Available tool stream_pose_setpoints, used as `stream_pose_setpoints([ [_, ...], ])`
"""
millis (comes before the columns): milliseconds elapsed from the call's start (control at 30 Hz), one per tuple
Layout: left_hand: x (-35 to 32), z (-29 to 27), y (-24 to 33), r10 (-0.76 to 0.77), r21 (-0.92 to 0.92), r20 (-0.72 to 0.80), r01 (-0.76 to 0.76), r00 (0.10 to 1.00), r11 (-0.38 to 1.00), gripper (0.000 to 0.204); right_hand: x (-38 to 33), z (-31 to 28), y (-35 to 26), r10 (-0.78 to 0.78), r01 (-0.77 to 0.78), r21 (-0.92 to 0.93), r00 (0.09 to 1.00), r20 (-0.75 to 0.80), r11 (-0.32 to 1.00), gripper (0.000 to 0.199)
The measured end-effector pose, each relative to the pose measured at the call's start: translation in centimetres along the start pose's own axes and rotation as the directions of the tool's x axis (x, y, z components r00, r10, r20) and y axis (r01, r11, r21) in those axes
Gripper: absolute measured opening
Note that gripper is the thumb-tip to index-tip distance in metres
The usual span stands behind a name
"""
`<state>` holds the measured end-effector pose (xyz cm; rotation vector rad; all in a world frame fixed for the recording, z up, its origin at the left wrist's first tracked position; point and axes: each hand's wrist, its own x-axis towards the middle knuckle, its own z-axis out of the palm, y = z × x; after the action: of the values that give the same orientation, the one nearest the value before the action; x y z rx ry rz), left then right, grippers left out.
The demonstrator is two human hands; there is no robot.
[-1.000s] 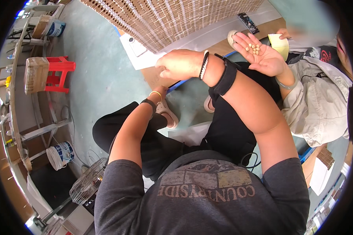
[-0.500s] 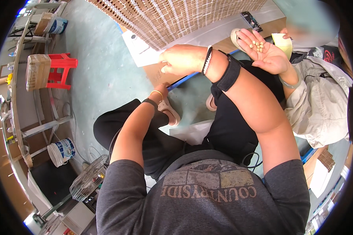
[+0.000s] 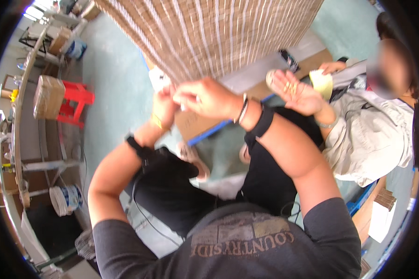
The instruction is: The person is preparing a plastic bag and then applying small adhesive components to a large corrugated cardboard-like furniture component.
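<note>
A large brown panel with white cord-like stripes (image 3: 219,37) stands in front of me. My left hand (image 3: 165,104) has come up to its lower left corner, fingers closed together. Close beside it, my right hand (image 3: 206,96) is bent at the wrist, thumb and fingers pinched. The fingertips of both hands meet or nearly meet; whatever they pinch is too small and blurred to make out. To the right, another person's open palm (image 3: 305,100) holds several small pale yellow pieces (image 3: 291,88). That person's other hand (image 3: 333,67) is by a pale yellow sheet (image 3: 322,83).
Below the panel lies cardboard (image 3: 198,125) with a blue edge (image 3: 209,133). A dark printed packet (image 3: 288,60) rests beyond the co-worker's palm. On the left are a red stool (image 3: 77,102), a cardboard box (image 3: 49,97) and a white bucket (image 3: 66,200).
My left hand has risen from the cardboard's edge to meet my right hand, which has moved slightly lower. The panel sits lower in view, and the co-worker's palm has shifted left and down.
</note>
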<state>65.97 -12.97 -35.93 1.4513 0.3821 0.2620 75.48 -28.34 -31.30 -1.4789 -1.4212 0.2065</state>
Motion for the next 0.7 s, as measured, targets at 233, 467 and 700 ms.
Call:
stream_pose_setpoints([
  [233, -5.8, 3.8, 8.8, -0.095, -0.718, -0.011, 0.059, 0.995, 0.694, 0.028, -1.1, -2.7, -3.7, 0.102, -0.039, 0.235, 0.959, -0.264, 0.971, 0.028],
  [467, 1.9, -2.8, 2.7, -0.193, -0.855, -0.051, 0.057, 0.98, 0.515, 0.025, -0.6, -4.0, -2.6, 0.174, 0.085, 0.425, 0.828, -0.533, 0.901, 0.034],
  [700, 3.3, -4.2, 3.9, -0.069, -0.692, -0.239, -0.12, 0.969, 0.712, 0.028, 3.1, -8.5, -6.3, 0.339, 0.108, 0.584, 0.724, -0.601, 0.805, 0.042],
])
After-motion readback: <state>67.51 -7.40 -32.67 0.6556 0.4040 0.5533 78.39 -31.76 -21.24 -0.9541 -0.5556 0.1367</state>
